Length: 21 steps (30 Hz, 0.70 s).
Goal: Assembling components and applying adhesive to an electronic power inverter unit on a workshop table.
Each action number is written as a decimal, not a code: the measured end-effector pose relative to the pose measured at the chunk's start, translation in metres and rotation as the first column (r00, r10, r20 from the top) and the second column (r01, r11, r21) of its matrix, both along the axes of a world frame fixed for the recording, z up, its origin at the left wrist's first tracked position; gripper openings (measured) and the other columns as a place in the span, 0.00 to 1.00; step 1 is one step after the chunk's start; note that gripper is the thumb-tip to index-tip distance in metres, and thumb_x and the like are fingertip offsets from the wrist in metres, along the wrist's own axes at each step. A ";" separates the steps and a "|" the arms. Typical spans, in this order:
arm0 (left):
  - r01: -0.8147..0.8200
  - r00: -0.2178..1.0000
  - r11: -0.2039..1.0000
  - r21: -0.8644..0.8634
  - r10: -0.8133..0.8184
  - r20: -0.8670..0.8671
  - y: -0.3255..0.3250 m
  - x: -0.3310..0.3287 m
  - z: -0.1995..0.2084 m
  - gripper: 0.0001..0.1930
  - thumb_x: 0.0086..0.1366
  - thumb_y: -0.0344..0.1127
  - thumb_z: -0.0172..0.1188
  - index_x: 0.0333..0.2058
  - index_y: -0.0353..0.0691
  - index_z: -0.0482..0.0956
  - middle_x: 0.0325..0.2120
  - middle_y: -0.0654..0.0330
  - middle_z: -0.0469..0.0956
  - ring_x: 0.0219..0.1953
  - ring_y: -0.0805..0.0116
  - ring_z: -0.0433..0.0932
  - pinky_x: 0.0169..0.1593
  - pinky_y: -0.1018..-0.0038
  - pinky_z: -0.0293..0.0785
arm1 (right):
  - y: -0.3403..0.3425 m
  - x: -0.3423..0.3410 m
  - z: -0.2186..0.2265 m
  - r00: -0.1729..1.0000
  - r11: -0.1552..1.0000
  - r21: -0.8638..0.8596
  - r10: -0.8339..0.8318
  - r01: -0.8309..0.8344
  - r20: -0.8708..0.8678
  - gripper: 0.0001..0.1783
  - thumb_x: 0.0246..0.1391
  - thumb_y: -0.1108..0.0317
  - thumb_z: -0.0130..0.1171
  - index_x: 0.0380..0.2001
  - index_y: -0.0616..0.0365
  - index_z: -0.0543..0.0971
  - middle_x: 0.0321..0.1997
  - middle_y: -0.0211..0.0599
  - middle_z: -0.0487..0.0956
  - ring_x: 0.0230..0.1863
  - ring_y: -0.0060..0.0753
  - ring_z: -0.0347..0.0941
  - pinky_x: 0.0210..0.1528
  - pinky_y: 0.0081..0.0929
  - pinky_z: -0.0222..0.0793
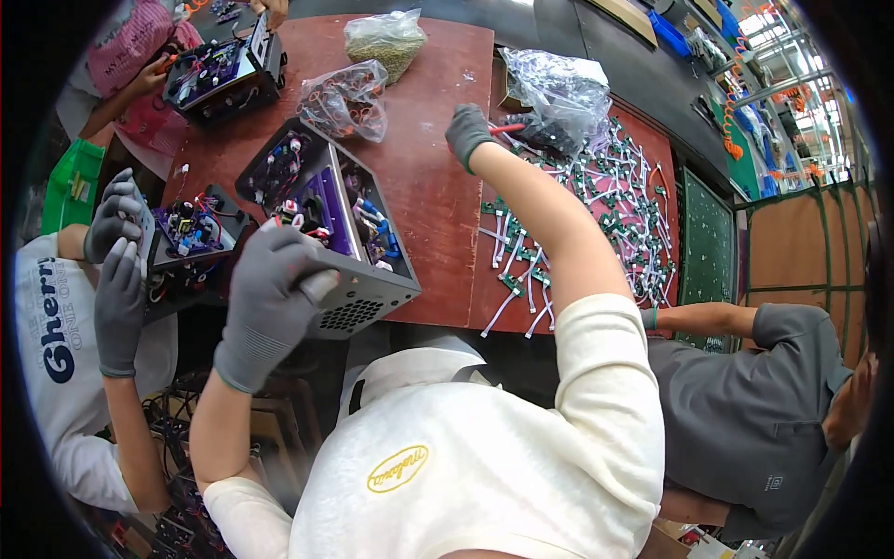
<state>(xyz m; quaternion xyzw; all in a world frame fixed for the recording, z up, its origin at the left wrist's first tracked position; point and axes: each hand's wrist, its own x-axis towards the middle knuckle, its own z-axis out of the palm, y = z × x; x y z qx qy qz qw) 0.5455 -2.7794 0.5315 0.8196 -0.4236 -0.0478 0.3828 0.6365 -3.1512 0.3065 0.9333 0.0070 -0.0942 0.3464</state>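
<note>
My left hand [273, 303], in a grey glove, is closed over the near edge of an open dark metal equipment case [377, 296] with a perforated end panel. The case is tilted on the table. Inside it are purple circuit boards [346, 207], wires and blue connectors. My right hand [470, 133], also gloved, is stretched out over the table and closed round a slim red tool [507, 128], whose exact kind I cannot make out. The tool's end points right, toward a clear plastic bag with black small parts [551, 133].
Many small green boards with white cables [596, 219] cover the red table's [433, 233] right side. Bags of orange-tinged parts [345, 100] and yellowish small parts [386, 45] lie at the back. Co-workers handle similar cases at left; another person [745, 391] is at right.
</note>
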 end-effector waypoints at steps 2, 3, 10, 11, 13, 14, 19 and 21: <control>0.032 0.974 0.999 0.003 -0.032 0.224 -0.008 -0.010 -0.017 0.07 0.45 0.30 0.66 0.25 0.43 0.79 0.25 0.62 0.73 0.35 0.62 0.73 0.57 0.54 0.61 | 0.004 0.023 -0.022 0.992 0.994 -0.083 0.066 -0.074 -0.105 0.13 0.37 0.66 0.66 0.32 0.43 0.84 0.34 0.28 0.80 0.37 0.34 0.73 0.29 0.36 0.61; 0.073 0.967 0.996 0.044 -0.081 0.243 -0.011 -0.015 -0.025 0.06 0.46 0.31 0.65 0.26 0.44 0.79 0.25 0.63 0.73 0.34 0.64 0.74 0.58 0.52 0.60 | 0.008 0.029 -0.025 0.980 0.993 -0.064 0.088 -0.101 -0.181 0.12 0.42 0.67 0.61 0.34 0.47 0.85 0.37 0.31 0.80 0.42 0.37 0.71 0.35 0.35 0.63; 0.368 0.842 0.897 0.246 -0.433 0.321 -0.023 -0.067 -0.106 0.02 0.48 0.31 0.55 0.20 0.44 0.75 0.19 0.66 0.67 0.29 0.71 0.73 0.65 0.44 0.52 | 0.029 0.022 -0.015 0.960 0.969 -0.138 0.173 -0.207 -0.221 0.12 0.45 0.66 0.58 0.35 0.50 0.84 0.38 0.33 0.78 0.43 0.38 0.69 0.38 0.36 0.60; 0.361 0.845 0.901 0.240 -0.425 0.324 -0.022 -0.066 -0.106 0.02 0.48 0.31 0.55 0.20 0.44 0.75 0.19 0.66 0.67 0.29 0.71 0.73 0.65 0.44 0.52 | 0.024 0.022 -0.016 0.958 0.966 -0.144 0.179 -0.214 -0.223 0.12 0.45 0.66 0.58 0.35 0.50 0.84 0.38 0.33 0.78 0.43 0.38 0.69 0.38 0.36 0.60; 0.318 0.838 0.905 0.283 -0.408 0.362 -0.018 -0.069 -0.104 0.02 0.48 0.30 0.55 0.21 0.43 0.76 0.22 0.66 0.70 0.34 0.70 0.74 0.65 0.43 0.52 | 0.018 0.019 -0.027 0.969 0.960 -0.165 0.206 -0.227 -0.133 0.13 0.46 0.66 0.56 0.36 0.51 0.83 0.39 0.32 0.77 0.43 0.37 0.68 0.40 0.36 0.59; 0.308 0.842 0.909 0.279 -0.397 0.366 -0.018 -0.070 -0.106 0.02 0.48 0.30 0.55 0.21 0.43 0.76 0.22 0.66 0.70 0.34 0.70 0.74 0.65 0.43 0.52 | 0.017 0.021 -0.028 0.967 0.957 -0.169 0.216 -0.237 -0.133 0.13 0.46 0.66 0.56 0.36 0.51 0.83 0.39 0.32 0.77 0.43 0.37 0.68 0.40 0.36 0.59; 0.153 0.842 0.971 0.182 -0.225 0.491 -0.010 -0.080 -0.108 0.03 0.47 0.32 0.57 0.24 0.42 0.77 0.29 0.62 0.75 0.47 0.63 0.74 0.63 0.42 0.56 | 0.031 0.024 -0.009 0.934 0.923 -0.179 0.311 -0.341 -0.178 0.13 0.49 0.66 0.53 0.37 0.50 0.83 0.40 0.30 0.77 0.46 0.34 0.68 0.43 0.34 0.58; 0.078 0.834 0.989 0.123 -0.132 0.535 -0.009 -0.085 -0.110 0.05 0.47 0.32 0.57 0.25 0.42 0.76 0.32 0.61 0.75 0.49 0.62 0.73 0.62 0.43 0.57 | 0.033 0.022 -0.005 0.931 0.913 -0.203 0.322 -0.353 -0.171 0.13 0.49 0.66 0.53 0.37 0.49 0.83 0.41 0.29 0.77 0.47 0.34 0.68 0.44 0.34 0.58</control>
